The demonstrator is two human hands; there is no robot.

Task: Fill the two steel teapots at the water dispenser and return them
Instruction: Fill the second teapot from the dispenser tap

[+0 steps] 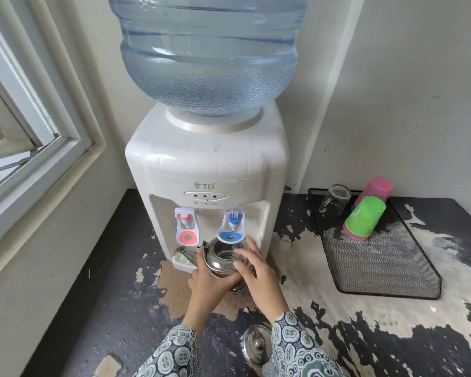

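Teapot (223, 258) under blue tap (232, 227); left hand (212, 278), right hand (256, 270) both grasping it.

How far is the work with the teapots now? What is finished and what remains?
Done: the lid is off and lies on the counter. In hand: the left hand and right hand hold one open teapot under the blue tap; no water stream is clearly visible. Left: filling it, putting the lid back, returning it. The second teapot is not in view.
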